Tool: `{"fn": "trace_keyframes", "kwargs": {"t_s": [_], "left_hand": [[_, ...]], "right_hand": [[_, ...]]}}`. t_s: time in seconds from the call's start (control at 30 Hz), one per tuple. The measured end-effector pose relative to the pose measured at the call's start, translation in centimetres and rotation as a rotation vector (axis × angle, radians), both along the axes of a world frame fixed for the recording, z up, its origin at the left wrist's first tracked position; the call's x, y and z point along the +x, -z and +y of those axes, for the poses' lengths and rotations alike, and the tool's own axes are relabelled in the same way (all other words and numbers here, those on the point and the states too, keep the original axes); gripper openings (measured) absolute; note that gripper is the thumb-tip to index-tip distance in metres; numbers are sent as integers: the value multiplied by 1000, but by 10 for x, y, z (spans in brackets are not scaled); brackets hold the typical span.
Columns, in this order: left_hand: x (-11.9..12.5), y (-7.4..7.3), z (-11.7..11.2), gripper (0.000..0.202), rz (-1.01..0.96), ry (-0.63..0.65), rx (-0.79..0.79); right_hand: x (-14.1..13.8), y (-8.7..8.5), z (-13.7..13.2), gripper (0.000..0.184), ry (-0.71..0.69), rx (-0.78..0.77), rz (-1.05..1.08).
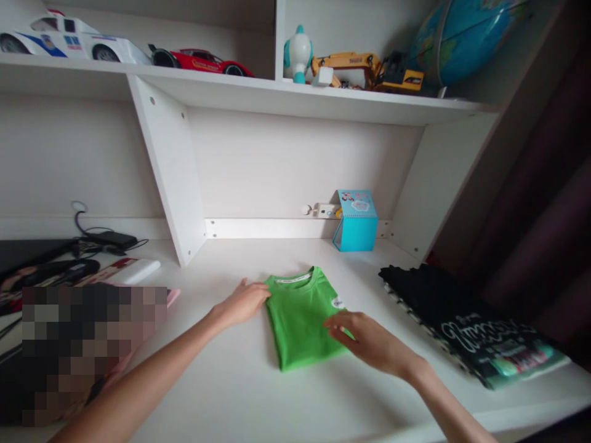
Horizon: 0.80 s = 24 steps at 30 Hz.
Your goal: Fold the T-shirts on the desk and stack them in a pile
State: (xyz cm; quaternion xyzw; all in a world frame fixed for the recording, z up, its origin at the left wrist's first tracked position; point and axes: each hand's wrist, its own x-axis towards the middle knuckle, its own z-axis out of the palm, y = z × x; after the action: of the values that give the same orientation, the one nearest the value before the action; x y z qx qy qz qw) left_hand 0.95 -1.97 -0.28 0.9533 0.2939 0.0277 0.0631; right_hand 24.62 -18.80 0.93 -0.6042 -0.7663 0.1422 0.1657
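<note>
A green T-shirt [305, 326] lies folded into a near rectangle on the white desk, its collar towards the back and a small white patch on its right side. My left hand [244, 300] is at the shirt's upper left edge, fingers stretched out and their tips touching the cloth. Over the right side of the shirt is my right hand [362, 338], its fingers loosely bent and the thumb apart from them. Whether it presses on the cloth or hovers just above, I cannot tell. Neither hand grips anything.
Dark folded clothes [462, 320] lie stacked on the right. A blue desk calendar [357, 231] stands at the back by a power socket [327, 211]. At the left are a black adapter [113, 239] and a partly blurred pile. Toy vehicles and a globe [462, 43] occupy the shelf [258, 89] above.
</note>
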Motion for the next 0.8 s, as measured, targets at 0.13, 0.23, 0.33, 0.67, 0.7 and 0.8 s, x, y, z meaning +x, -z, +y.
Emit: {"fn": "trace_keyframes", "kwargs": {"t_s": [0.13,0.23,0.33,0.67,0.7,0.8], "left_hand": [[14,13,-4,64,-28,-184,-57],[23,29,-10,77,22,-221,-129],[23,37,-9,70,10,-220,-105],[2,19,-34,28,-143,-346,17],[2,21,-34,24,-176,-351,-4],[3,29,-26,18,-302,-357,-174]], "right_hand": [[12,24,36,52,228,118,-129],[7,50,56,66,251,-24,-159],[3,59,60,67,190,-135,-141],[29,49,60,23,511,-31,-153],[28,51,62,20,521,-25,-130],[23,56,69,14,534,-14,-35]]}}
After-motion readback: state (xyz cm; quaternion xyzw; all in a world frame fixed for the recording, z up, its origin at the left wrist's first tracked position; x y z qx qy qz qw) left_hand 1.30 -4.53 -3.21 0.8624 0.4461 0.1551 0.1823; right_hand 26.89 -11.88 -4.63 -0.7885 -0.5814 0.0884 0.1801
